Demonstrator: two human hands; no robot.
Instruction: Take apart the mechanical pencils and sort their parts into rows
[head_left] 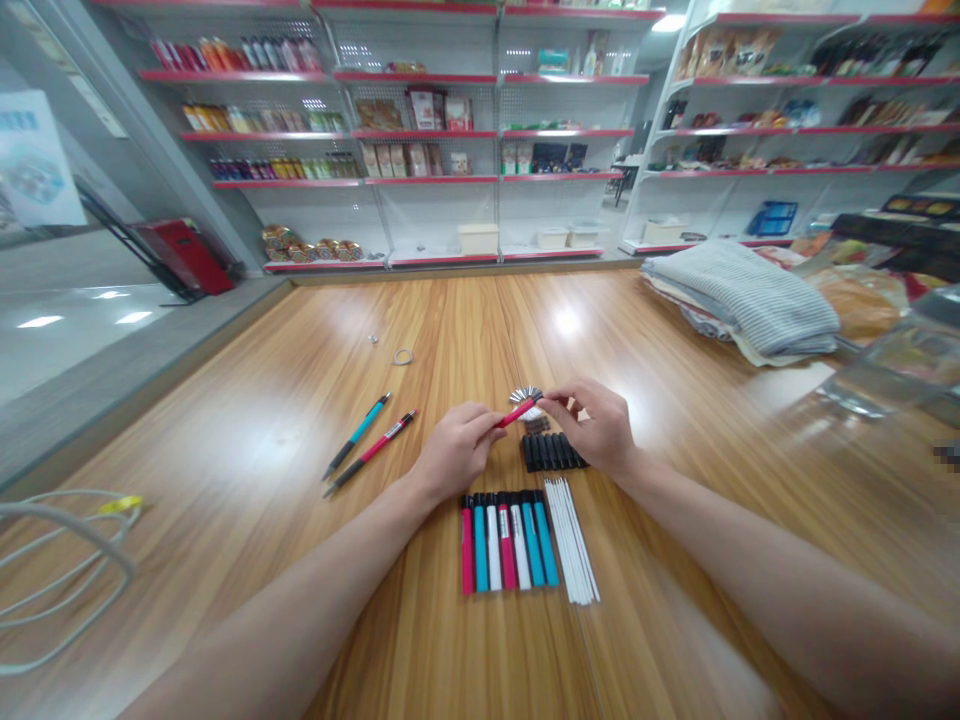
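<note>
My left hand (463,448) pinches one end of a pink pen barrel (517,411), held just above the table. The fingers of my right hand (596,425) are closed at its dark far end; whether they hold a separate small part there I cannot make out. Behind the barrel lie several silver metal pen tips (526,394), partly hidden. Black rubber grips (551,452) sit in a row beside my right hand. Closer to me are pink, blue and white pen barrels (507,545) with black ends, and a bundle of white refills (574,545).
Two whole pens, one blue (357,436) and one pink (371,455), lie left of my hands. Farther off is a small ring (403,356). A pale cable (67,560) coils at the left edge. Folded striped cloth (742,300) and a clear container (892,355) stand at right.
</note>
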